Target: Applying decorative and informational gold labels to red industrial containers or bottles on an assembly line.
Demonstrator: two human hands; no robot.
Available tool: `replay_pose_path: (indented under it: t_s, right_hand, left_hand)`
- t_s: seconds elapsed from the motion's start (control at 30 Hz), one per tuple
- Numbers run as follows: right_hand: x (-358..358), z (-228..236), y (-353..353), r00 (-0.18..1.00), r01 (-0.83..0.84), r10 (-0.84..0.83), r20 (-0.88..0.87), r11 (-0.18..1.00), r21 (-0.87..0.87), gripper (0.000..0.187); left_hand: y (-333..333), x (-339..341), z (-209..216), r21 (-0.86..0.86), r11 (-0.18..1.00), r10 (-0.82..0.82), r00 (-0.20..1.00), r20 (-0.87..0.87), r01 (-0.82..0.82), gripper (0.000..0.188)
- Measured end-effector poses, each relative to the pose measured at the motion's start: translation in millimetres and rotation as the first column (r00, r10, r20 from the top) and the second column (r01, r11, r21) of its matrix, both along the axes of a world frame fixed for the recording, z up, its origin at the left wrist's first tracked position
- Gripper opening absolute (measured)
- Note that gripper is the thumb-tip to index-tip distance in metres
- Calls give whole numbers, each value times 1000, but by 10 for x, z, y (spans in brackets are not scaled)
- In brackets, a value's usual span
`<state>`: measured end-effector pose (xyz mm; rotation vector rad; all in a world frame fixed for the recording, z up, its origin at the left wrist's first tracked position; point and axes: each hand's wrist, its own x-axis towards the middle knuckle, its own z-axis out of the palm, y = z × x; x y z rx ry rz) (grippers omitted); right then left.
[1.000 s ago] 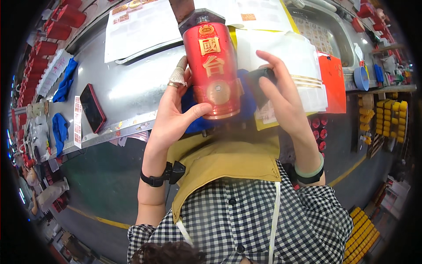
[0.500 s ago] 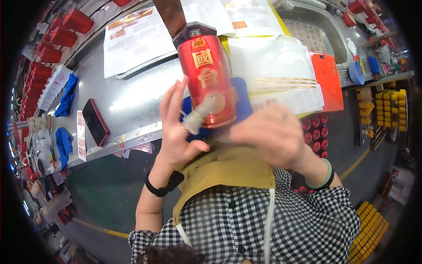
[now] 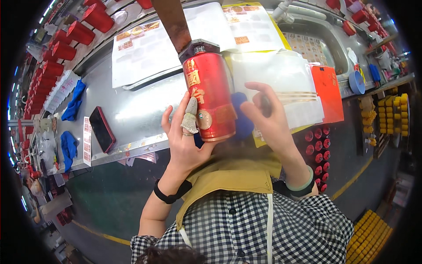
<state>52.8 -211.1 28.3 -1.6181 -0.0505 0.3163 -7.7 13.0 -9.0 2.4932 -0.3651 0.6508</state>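
Observation:
A red bottle (image 3: 217, 94) with gold characters lies along the bench, its capped neck end set in a dark angular holder (image 3: 200, 46). My left hand (image 3: 187, 147) grips its lower left side, fingers along the wall and thumb by the base. One of those fingers wears a pale finger cot (image 3: 190, 118). To the right of the bottle hovers my right hand (image 3: 272, 119), fingers curved and apart; a small dark patch shows between thumb and forefinger, too unclear to name. Something blue, like a cloth (image 3: 241, 108), shows beside and beneath the bottle.
Printed label sheets (image 3: 145, 57) lie behind the bottle, more white sheets (image 3: 268, 70) to its right, then an orange-red folder (image 3: 325, 92). A phone (image 3: 102, 130) and blue cloths (image 3: 69, 147) are at left. A metal bar (image 3: 171, 20) rises behind the holder. Red bottles (image 3: 318, 145) stand below right.
The bottle has turned about its length, so its gold characters now face left. My right hand has swung away from the bottle's base, up and to the right. The left fingers now rest against the bottle.

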Motion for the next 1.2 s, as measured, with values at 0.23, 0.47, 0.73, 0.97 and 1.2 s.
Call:
replay_pose_path:
  t_s: [0.23,0.47,0.73,0.97,1.2]
  right_hand:
    - [159,-154,80,995,-97,95,-39,993,-73,57]
    - [124,-155,42,988,-125,125,-96,992,-1,51]
    - [118,-141,7,985,-147,145,-93,989,-11,60]
    - [-111,11,-73,994,-14,44,104,962,-273,29]
    - [-141,-31,-10,975,-11,53,214,982,-191,19]
  left_hand:
    - [105,-62,-150,-130,990,-70,993,-96,57,87]
    - [102,-79,-252,-203,974,-153,959,-240,105,90]
    - [115,-88,-207,-318,942,-202,934,-295,103,100]
    - [123,122,-138,-829,554,-399,899,-182,79,96]
    - [74,176,-73,-899,436,-443,878,-179,37,82]
